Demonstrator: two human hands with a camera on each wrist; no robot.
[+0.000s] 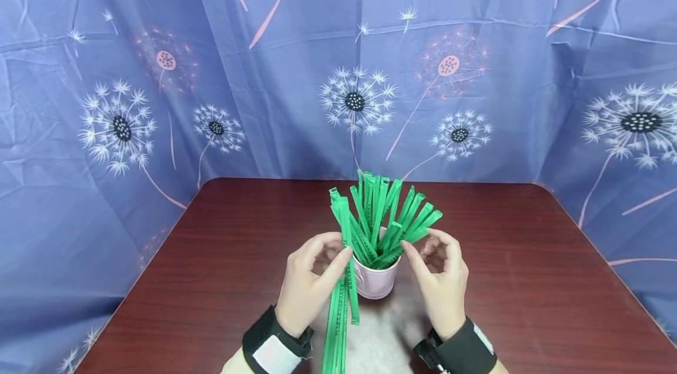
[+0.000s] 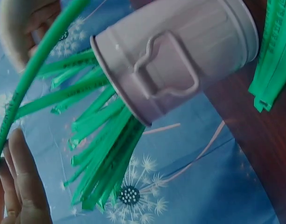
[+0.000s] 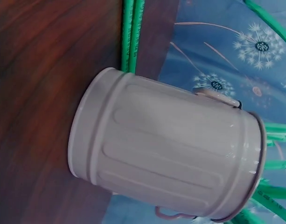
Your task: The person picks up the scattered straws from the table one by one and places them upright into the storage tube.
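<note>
My left hand [image 1: 314, 280] pinches a green printed wrapped straw [image 1: 345, 227] between thumb and fingers, its lower end pointing down toward me. In the left wrist view that straw [image 2: 33, 70] runs diagonally past the fingers [image 2: 27, 172]. Many similar straws [image 1: 378, 209] fan out of a small pale pink metal bucket [image 1: 375, 283] with side handles. My right hand [image 1: 441, 280] is at the bucket's right side, thumb and bent index finger apart, fingertips right at the leaning straws. In the right wrist view only the bucket [image 3: 170, 144] and straws show, the hand being hidden.
A bundle of green straws [image 1: 334, 333] lies on the table in front of the bucket, to its left. The dark red wooden table [image 1: 238, 233] carries a pale grey patch [image 1: 375, 339] near me. A blue dandelion-print cloth [image 1: 285, 86] hangs behind and at both sides.
</note>
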